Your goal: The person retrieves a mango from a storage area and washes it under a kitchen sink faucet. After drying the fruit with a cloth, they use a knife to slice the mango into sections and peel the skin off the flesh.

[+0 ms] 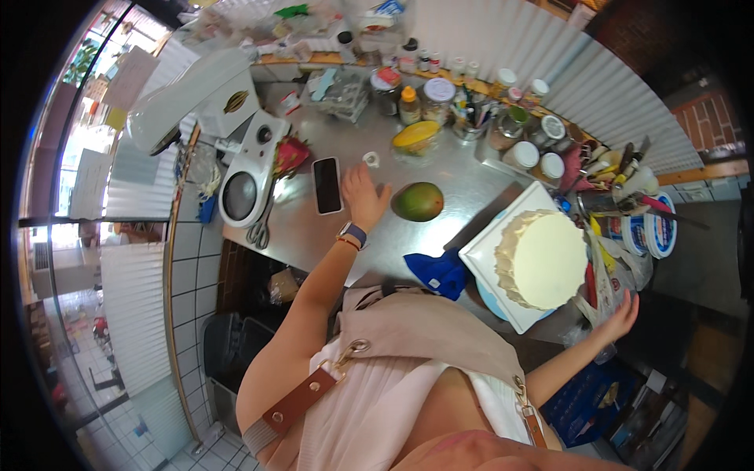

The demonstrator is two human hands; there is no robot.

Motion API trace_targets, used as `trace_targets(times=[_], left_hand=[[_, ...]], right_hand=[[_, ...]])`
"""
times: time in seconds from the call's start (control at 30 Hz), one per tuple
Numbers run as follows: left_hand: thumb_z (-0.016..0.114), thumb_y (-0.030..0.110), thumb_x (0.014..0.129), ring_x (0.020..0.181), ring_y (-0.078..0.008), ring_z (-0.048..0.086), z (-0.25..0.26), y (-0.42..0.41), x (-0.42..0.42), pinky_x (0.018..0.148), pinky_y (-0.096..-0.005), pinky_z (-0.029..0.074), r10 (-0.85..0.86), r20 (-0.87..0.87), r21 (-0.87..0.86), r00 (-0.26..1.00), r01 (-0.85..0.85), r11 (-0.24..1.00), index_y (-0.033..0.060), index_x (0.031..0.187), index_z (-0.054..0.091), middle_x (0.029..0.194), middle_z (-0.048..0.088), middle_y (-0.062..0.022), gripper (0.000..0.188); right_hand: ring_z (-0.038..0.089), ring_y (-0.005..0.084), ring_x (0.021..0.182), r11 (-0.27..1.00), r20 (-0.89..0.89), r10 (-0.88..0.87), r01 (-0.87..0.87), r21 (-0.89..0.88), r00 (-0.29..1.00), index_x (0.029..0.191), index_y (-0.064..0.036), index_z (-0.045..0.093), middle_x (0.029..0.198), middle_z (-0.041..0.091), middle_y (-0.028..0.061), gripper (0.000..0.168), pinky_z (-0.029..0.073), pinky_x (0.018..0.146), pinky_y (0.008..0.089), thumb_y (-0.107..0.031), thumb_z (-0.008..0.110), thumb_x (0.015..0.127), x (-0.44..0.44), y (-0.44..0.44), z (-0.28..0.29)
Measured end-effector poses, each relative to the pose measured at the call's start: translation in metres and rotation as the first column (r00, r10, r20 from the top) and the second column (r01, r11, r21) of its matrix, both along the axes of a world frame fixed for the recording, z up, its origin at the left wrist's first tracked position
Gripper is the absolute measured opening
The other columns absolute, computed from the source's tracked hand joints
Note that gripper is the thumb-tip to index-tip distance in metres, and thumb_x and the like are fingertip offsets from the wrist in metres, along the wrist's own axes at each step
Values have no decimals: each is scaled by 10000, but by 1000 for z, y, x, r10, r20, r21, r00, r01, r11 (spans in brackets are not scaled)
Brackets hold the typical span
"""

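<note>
My left hand (364, 191) lies over the steel table (377, 235), palm down with thumb apart, between a phone (327, 185) and a whole green-red mango (419, 201). Just past its fingertips sits a small white round item (370, 159). On the right, my right hand (622, 318) is off the table's edge near plastic bags (609, 274), holding nothing, fingers extended. A round cake covered in pale cream (548, 259) stands on a white square board (486, 250), over a light-blue round base (492, 306). Beside the board is a crumpled blue cloth (439, 274).
At left are a white stand mixer (238, 194), scissors (259, 232) and a dragon fruit (291, 154). A wrapped yellow mango piece (416, 136) lies farther back, before jars (439, 97) and bottles. Knives and tools (627, 165) crowd the right, near white-and-blue tubs (657, 226).
</note>
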State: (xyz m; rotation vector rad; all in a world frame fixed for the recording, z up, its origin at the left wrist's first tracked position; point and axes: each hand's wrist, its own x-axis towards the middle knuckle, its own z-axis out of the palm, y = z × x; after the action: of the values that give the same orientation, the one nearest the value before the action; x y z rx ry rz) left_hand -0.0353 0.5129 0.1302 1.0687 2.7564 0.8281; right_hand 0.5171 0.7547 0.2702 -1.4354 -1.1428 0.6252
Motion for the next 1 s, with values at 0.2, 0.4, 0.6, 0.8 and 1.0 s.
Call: trace_targets(times=[0.2, 0.4, 0.6, 0.8, 1.0], left_hand=[[647, 342, 780, 1377, -427, 216, -29, -106, -30, 1112, -594, 119, 104, -98, -375, 990, -133, 917, -23, 1443, 242, 1410, 414, -196, 858], [644, 280, 782, 1361, -406, 246, -16, -152, -49, 1095, -601, 152, -41, -111, -134, 993, 26, 991, -11, 1433, 275, 1343, 461, -203, 803], [611, 155, 762, 1317, -357, 327, -23, -195, -50, 1070, -562, 234, -220, 9, -134, 975, 219, 966, 20, 1400, 376, 1287, 513, -157, 692], [558, 58, 761, 1282, -343, 386, -34, -204, -66, 1055, -533, 278, -336, -14, -100, 942, 333, 938, 25, 1374, 424, 1267, 547, -122, 628], [567, 84, 750, 1310, -316, 369, -40, -194, -89, 1043, -534, 285, -307, -17, -95, 952, 304, 948, 1, 1376, 403, 1302, 536, -91, 652]], right_hand=[[562, 172, 1106, 984, 5, -168, 168, -55, 986, 1233, -15, 570, 1142, 655, 75, 311, 400, 959, 285, -138, 541, 949, -37, -81, 18], [566, 164, 1094, 996, 77, -86, 86, 9, 993, 1229, -23, 567, 1120, 667, 78, 296, 381, 968, 259, -133, 528, 957, -113, -108, 42], [569, 168, 1072, 990, 266, 102, -124, 66, 959, 1260, 0, 525, 1123, 665, 129, 308, 369, 1031, 301, -107, 468, 977, -215, -131, 65], [602, 216, 1056, 977, 313, 176, -204, 58, 933, 1254, 27, 516, 1096, 661, 157, 317, 427, 1004, 331, -85, 470, 961, -297, -149, 70], [616, 190, 1034, 961, 189, 276, -271, -49, 942, 1235, 17, 536, 1082, 665, 144, 308, 457, 961, 319, -67, 532, 939, -345, -152, 57]])
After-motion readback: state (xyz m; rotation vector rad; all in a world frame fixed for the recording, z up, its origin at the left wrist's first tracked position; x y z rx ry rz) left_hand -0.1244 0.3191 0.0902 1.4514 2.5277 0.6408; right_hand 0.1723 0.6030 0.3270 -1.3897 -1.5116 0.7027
